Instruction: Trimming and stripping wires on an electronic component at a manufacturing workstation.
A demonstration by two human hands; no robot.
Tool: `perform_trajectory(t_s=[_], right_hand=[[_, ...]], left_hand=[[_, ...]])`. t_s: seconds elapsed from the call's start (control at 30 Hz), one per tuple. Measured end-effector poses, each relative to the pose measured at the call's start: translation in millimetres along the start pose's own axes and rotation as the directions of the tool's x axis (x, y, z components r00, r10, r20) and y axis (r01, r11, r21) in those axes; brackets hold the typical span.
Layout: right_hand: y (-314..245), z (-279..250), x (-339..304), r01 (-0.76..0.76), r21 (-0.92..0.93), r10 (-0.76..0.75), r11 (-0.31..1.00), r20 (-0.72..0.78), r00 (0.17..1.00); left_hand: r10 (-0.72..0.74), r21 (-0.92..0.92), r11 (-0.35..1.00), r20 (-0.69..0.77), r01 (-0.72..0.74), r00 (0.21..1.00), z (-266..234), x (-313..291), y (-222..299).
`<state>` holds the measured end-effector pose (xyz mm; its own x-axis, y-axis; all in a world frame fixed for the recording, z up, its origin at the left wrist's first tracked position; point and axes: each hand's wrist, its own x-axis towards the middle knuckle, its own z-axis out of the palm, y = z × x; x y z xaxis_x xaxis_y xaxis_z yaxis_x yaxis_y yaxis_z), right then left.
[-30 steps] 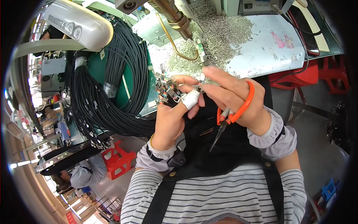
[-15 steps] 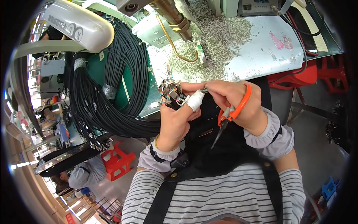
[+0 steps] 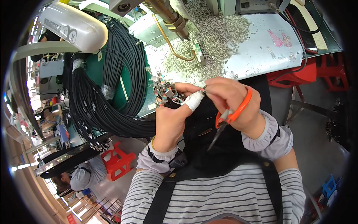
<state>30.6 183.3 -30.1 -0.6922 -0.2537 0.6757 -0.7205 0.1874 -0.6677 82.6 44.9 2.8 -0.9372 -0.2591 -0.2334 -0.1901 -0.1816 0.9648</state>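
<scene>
My left hand [image 3: 169,125], with white tape around its thumb, is closed on a bunch of cable ends [image 3: 164,91] that have small metal connectors and coloured wires. Its thumb and forefinger pinch one small end at the tip. My right hand [image 3: 238,97] meets it there, thumb and forefinger pressed on the same tiny piece, which is too small to make out. Orange-handled scissors [image 3: 242,109] hang looped on the right hand's fingers, their dark blades pointing down toward my black apron [image 3: 203,156].
Beyond my hands stands a machine with a metal nozzle [image 3: 177,24] and bent copper tube [image 3: 167,43]. Many small metal pieces [image 3: 212,41] cover the white work surface [image 3: 261,52]. Black cable bundles [image 3: 128,127] lie left, under a white rounded housing [image 3: 74,28]. Red stools [image 3: 117,160] stand nearby; another person [image 3: 87,173] sits lower left.
The view has shifted slightly. The bunch of connectors has turned a little in my left hand, and the scissors have swung slightly, their blades blurred. Both hands still meet at the fingertips.
</scene>
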Motion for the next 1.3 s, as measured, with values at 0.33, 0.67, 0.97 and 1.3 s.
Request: perform_trajectory(t_s=[0.33, 0.67, 0.97, 1.3], right_hand=[[-13.4, -17.4, -1.0, -0.42, -0.238, 0.482, 0.875, 0.489, 0.727], [8.1, -12.2, 16.9, -0.794, 0.214, 0.721, 0.569, 0.333, 0.607], [37.7, 6.9, 57.9, -0.787, 0.283, 0.673, 0.548, 0.41, 0.616], [45.8, 12.6, 49.9, -0.748, 0.331, 0.631, 0.575, 0.403, 0.663]], left_hand=[[0.129, 0.093, 0.988, -0.034, -0.125, 0.991, 0.3, 0.3, -3.8], [-0.146, -0.375, 0.908, 0.138, 0.188, 0.98, -3.8, 62.7, 4.9], [-0.161, -0.174, 0.967, 0.137, 0.184, 0.977, -7.5, 79.7, 10.8], [-0.152, -0.255, 0.948, 0.168, 0.192, 0.974, -7.4, 81.7, 12.7]])
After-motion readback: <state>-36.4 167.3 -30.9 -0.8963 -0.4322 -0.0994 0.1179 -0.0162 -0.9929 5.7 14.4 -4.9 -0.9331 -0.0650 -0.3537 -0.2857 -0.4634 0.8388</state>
